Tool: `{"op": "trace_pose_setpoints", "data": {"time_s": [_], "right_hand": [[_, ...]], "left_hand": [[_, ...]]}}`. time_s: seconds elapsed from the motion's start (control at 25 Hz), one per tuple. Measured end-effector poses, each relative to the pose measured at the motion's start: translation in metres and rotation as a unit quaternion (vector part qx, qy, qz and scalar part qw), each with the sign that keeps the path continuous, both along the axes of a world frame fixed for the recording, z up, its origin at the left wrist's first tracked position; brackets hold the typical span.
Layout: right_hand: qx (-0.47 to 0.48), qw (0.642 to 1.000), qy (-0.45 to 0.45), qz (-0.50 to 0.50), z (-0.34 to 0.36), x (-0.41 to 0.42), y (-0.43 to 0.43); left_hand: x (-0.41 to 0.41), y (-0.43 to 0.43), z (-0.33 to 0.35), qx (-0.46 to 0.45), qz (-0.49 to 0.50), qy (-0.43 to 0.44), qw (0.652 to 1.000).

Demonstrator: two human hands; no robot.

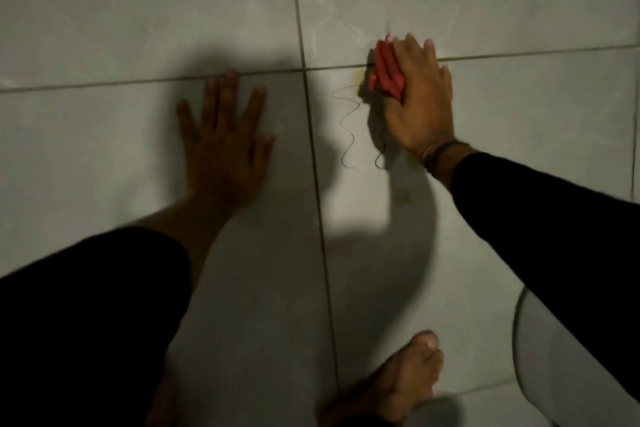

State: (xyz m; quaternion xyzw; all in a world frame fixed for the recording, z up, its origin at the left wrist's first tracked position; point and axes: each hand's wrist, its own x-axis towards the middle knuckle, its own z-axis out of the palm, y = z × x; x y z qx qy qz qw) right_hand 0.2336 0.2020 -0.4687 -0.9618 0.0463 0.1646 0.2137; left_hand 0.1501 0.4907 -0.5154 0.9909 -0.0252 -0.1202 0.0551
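Two flat hands: my left hand (225, 142) is bracing, spread and empty; my right hand (419, 97) is pressing the red cloth (386, 73), fingers straight. Overreaching, I'm probably risking it skidding on the tile floor (138, 10).

Cloth (388, 71): coral red, plain, no print. Floor tiles (138, 10): pale grey-white w/ faint lighter marble veining, clearest on tile above cloth. Grout lines (313, 156): dark grey-brown. Small stain (359, 74) by cloth: yellowish. Squiggly thread (347, 130): thin, dark. Sleeves (536, 204): black, both arms. Wrist band (438, 152): dark brown w/ one lighter strand. Rounded obj (561, 357) lower rt: off-white.
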Motion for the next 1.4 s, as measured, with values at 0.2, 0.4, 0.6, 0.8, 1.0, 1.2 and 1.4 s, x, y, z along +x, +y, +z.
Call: {"op": "trace_pose_setpoints", "data": {"time_s": [0.2, 0.4, 0.6, 0.8, 1.0, 1.2, 1.4], "right_hand": [[-0.121, 0.985, -0.121, 0.0, -0.039, 0.028, 0.072], [-0.06, 0.966, -0.146, 0.203, -0.039, -0.084, 0.116], [-0.112, 0.977, -0.124, 0.135, -0.039, -0.06, 0.064], [-0.043, 0.972, -0.115, 0.201, -0.045, -0.132, 0.099], [-0.133, 0.979, -0.043, 0.152, -0.034, -0.172, 0.021], [-0.121, 0.985, -0.059, 0.104, -0.041, -0.17, 0.041], [-0.133, 0.986, 0.005, -0.097, -0.031, -0.143, -0.04]], "left_hand": [[-0.004, 0.011, -0.027, -0.028, -0.018, -0.09, 0.995], [-0.003, 0.01, -0.017, -0.043, 0.003, -0.061, 0.997], [-0.003, 0.011, -0.028, -0.037, 0.0, -0.071, 0.997], [-0.003, 0.015, -0.032, -0.044, 0.0, -0.058, 0.997], [-0.004, 0.012, -0.031, -0.047, 0.0, -0.056, 0.997], [-0.005, 0.014, -0.03, -0.055, 0.001, -0.053, 0.997], [-0.003, 0.012, -0.027, -0.052, 0.003, -0.053, 0.997]]}}
